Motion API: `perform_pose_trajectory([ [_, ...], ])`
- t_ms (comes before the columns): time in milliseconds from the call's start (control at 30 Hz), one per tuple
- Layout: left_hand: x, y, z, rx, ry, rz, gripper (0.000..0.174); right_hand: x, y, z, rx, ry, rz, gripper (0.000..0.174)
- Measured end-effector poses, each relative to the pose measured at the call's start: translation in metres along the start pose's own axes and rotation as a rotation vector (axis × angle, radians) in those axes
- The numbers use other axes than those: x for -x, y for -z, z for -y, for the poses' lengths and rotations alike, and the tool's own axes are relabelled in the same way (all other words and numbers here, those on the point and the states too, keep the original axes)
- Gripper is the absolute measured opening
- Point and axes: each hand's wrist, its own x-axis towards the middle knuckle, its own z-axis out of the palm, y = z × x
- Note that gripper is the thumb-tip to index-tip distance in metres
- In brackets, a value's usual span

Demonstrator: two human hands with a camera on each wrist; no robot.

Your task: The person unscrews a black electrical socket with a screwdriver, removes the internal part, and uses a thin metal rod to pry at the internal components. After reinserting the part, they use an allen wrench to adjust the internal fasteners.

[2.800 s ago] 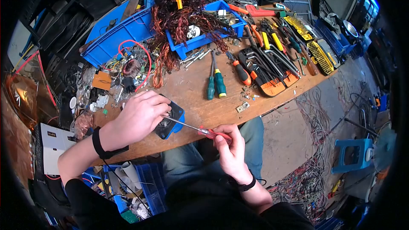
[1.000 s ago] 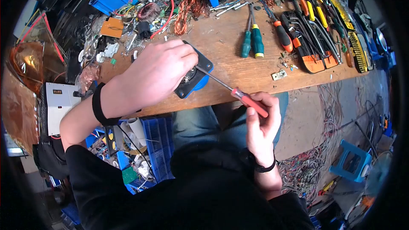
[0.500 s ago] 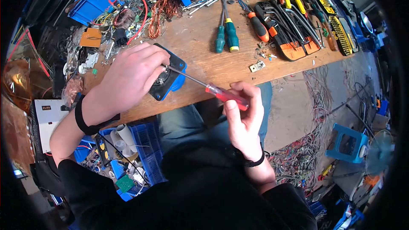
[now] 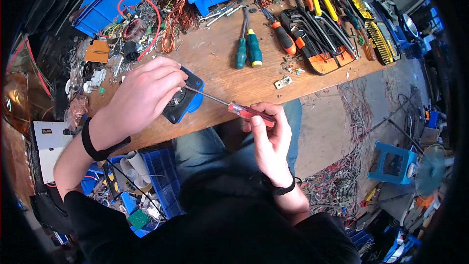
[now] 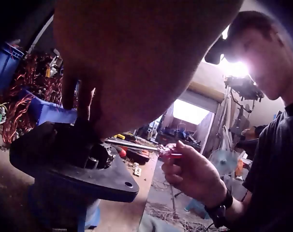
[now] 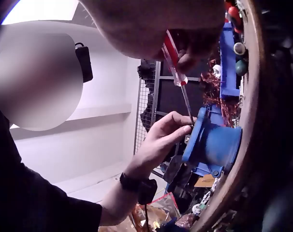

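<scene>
A blue round-bodied part (image 6: 219,145) with a black flange (image 5: 64,157) stands near the table's front edge. Over its top is my left hand (image 4: 146,93), thumb and forefinger pinched round the tip end of a screwdriver (image 4: 248,113); whether they also pinch a small piece is too small to tell. My right hand (image 4: 274,144) grips the clear-and-red handle, to the right of the part and past the table edge. The shaft slants down to my left fingertips (image 6: 187,128). The left hand hides part of the flange in the head view.
Two green-handled screwdrivers (image 4: 253,51), an orange-handled tool (image 4: 284,39) and a hex key set (image 4: 325,61) lie beyond and to the right. A metal bracket (image 4: 283,82) is near the edge. Loose parts and wires (image 4: 134,32) crowd the left; blue bins (image 4: 119,5) stand behind.
The head view has shifted, moving the whole scene within it. Both hands keep their places at the screwdriver, with the handle turned slightly in my right fingers.
</scene>
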Motion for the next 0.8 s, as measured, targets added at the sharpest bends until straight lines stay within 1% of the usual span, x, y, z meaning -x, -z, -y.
perform_pose_trajectory([
  [67, -0.0007, 0.0013, -0.0002, -0.010, -0.004, 0.017, 0.012, -0.0004, 0.0012, 0.0004, -0.018, -0.013, -0.016, 0.019],
  [133, 0.0000, -0.0017, 0.0002, 0.010, 0.006, 0.005, 0.012, 0.0004, 0.0009, 0.0042, -0.023, -0.084, -0.010, 0.018],
  [167, 0.0018, -0.0031, 0.0002, 0.026, 0.022, -0.006, 0.013, 0.0008, 0.0006, 0.0034, -0.029, -0.083, -0.003, 0.018],
  [233, 0.0018, -0.0036, -0.0001, 0.033, 0.021, -0.007, 0.015, 0.0029, 0.0001, 0.0003, -0.103, -0.067, -0.056, 0.018],
  [300, 0.0043, -0.0036, -0.0003, 0.036, -0.010, -0.027, 0.021, 0.0028, 0.0007, 0.0047, -0.073, -0.078, -0.067, 0.018],
  [367, 0.0043, -0.0042, -0.0023, 0.050, 0.020, -0.030, 0.025, 0.0027, 0.0047, 0.0055, -0.012, -0.040, -0.060, 0.017],
  [433, 0.0051, -0.0050, -0.0018, 0.048, 0.043, -0.024, 0.026, 0.0006, 0.0063, 0.0054, -0.052, 0.009, -0.062, 0.017],
  [467, 0.0052, -0.0060, -0.0012, 0.055, 0.046, -0.024, 0.027, 0.0001, 0.0068, 0.0065, -0.025, 0.013, -0.070, 0.016],
  [567, 0.0061, -0.0084, 0.0020, 0.137, 0.094, -0.012, 0.029, 0.0012, 0.0042, 0.0049, -0.044, -0.010, -0.074, 0.016],
  [600, 0.0058, -0.0084, 0.0010, 0.139, 0.095, -0.008, 0.029, 0.0019, 0.0046, 0.0040, -0.008, -0.014, -0.066, 0.017],
  [667, 0.0050, -0.0070, -0.0019, 0.015, 0.064, -0.121, 0.025, 0.0027, 0.0029, 0.0019, -0.010, -0.015, -0.065, 0.018],
  [700, 0.0057, -0.0058, -0.0019, 0.017, 0.064, -0.117, 0.025, 0.0028, 0.0026, 0.0011, -0.010, -0.008, -0.063, 0.019],
  [767, 0.0073, -0.0034, 0.0006, -0.091, 0.032, -0.030, 0.020, 0.0017, 0.0025, 0.0003, 0.004, -0.001, -0.062, 0.019],
  [800, 0.0074, -0.0038, 0.0016, -0.093, 0.034, -0.024, 0.020, 0.0010, 0.0010, -0.0002, 0.013, 0.009, -0.056, 0.020],
])
